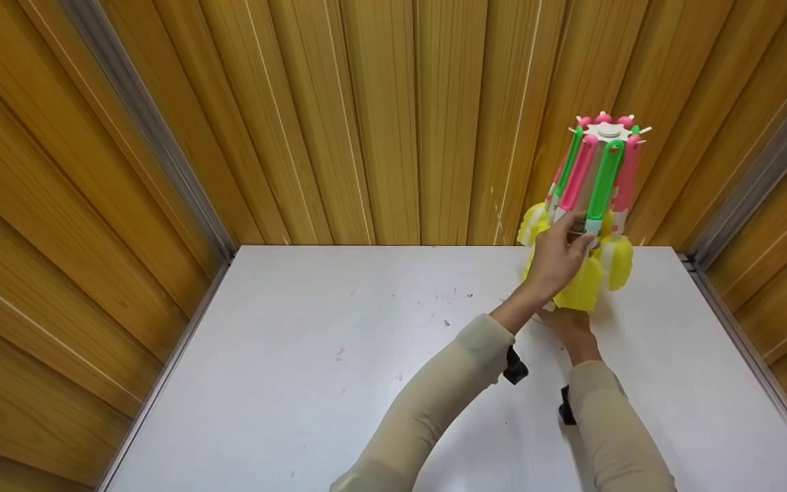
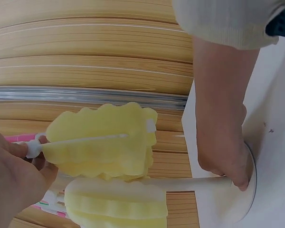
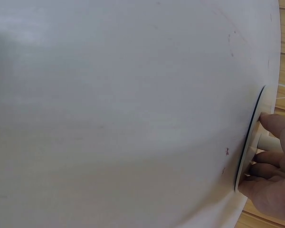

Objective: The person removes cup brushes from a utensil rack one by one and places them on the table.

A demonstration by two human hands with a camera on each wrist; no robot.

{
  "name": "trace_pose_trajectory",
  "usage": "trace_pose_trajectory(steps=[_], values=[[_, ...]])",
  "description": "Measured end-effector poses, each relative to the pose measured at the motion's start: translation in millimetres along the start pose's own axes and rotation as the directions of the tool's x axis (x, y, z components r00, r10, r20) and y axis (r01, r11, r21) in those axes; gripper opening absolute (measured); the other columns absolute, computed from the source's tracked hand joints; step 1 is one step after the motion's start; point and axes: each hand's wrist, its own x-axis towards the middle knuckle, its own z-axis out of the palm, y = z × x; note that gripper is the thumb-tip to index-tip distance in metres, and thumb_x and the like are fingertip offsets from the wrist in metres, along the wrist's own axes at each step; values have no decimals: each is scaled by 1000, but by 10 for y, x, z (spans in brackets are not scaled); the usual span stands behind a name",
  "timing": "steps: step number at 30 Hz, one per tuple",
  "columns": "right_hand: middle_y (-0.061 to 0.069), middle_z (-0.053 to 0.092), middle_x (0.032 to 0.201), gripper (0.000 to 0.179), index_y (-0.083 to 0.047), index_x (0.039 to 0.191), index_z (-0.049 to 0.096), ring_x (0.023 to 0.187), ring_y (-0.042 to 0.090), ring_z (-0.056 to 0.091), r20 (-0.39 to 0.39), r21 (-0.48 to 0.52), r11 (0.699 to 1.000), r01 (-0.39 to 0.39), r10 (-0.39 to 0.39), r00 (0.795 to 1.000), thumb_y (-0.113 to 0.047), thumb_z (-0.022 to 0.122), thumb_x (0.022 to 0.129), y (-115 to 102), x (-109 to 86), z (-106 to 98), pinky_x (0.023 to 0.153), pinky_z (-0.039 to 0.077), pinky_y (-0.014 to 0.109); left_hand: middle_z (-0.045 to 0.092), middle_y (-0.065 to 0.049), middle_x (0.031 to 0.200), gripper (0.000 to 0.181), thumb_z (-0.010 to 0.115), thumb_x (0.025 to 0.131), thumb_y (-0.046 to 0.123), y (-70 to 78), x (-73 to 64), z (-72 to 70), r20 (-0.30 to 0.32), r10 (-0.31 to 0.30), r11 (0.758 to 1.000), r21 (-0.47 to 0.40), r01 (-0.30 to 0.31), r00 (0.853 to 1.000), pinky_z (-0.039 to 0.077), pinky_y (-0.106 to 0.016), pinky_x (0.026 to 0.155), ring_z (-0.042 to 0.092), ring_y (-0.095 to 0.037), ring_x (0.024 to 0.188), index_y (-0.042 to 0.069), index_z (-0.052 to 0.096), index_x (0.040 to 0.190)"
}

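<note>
A rotating stand (image 1: 609, 131) with a white slotted top holds several sponge brushes with pink or green handles and yellow heads, hanging head down. My left hand (image 1: 557, 254) pinches one sponge brush (image 2: 102, 137) by its white neck, just above the yellow sponge. Low on the stand, my right hand (image 3: 275, 164) grips the round white base (image 3: 249, 142), fingers spread about the post and reaching its rim. In the head view the yellow heads and left hand partly cover the right hand (image 1: 568, 324). A second sponge head (image 2: 116, 202) hangs beside the pinched one.
The stand is at the back right of a white table (image 1: 311, 355) with small dark marks. Wood-patterned panels (image 1: 380, 123) rise behind and at both sides, with grey metal posts (image 1: 154, 130) at the corners.
</note>
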Motion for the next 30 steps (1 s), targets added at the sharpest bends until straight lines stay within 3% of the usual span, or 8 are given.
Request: trace_pose_trajectory(steps=[8, 18, 30], values=[[23, 42, 124, 58, 10, 136, 31, 119, 38, 40, -68, -14, 998, 63, -64, 996, -19, 63, 97, 7, 25, 31, 111, 33, 53, 68, 0, 105, 30, 60, 101, 2, 76, -2, -31, -7, -49, 996, -72, 49, 999, 55, -12, 70, 62, 1, 83, 6, 63, 130], [24, 42, 123, 58, 10, 134, 32, 118, 37, 40, -139, 28, 982, 185, -180, 974, -2, 68, 90, -61, -8, 51, 110, 32, 50, 68, 1, 103, 30, 61, 100, 1, 104, -10, -54, -1, -79, 989, -124, 78, 997, 56, -14, 70, 63, 0, 82, 6, 63, 130], [25, 48, 110, 45, 10, 118, 42, 105, 36, 46, -252, 22, 958, 285, -270, 929, 7, 69, 83, -31, 26, 98, 99, 37, 47, 70, -3, 105, 30, 62, 99, 1, 155, 32, -77, -10, -72, 989, -133, 70, 997, 56, -14, 71, 62, 0, 84, 2, 64, 129]])
